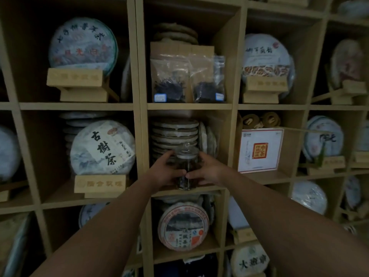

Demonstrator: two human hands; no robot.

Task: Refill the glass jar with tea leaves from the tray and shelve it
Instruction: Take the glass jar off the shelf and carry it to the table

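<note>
Currently you are at the shelving step: the glass jar point(184, 166), lid point(186, 149) seated and dark tea leaves visible in its lower part, stands at the front edge of the middle cubby of the wooden shelf unit point(189, 106), directly in front of a stack of wrapped tea cakes point(174, 134). Your left hand point(166, 172) wraps the jar's left side and your right hand point(205, 169) wraps its right side; the fingers of both hands are curled round the glass, with the thumbs meeting low on the front face. Whether the base already bears fully on the shelf board cannot be told, as the hands and the dim light obscure it. Judged from the leaves inside and the fitted lid, the refilling portion appears complete, and only final placement remains. For the next move, confirm that the base sits flat on the board and clear of the front lip, then slide the jar slightly inward without striking the tea cakes behind it. Release one hand at a time, drawing the fingers straight back so that neither the jar nor its loose lid is disturbed. Keep clear of the white box point(259, 148) in the cubby to the right when withdrawing.
</note>
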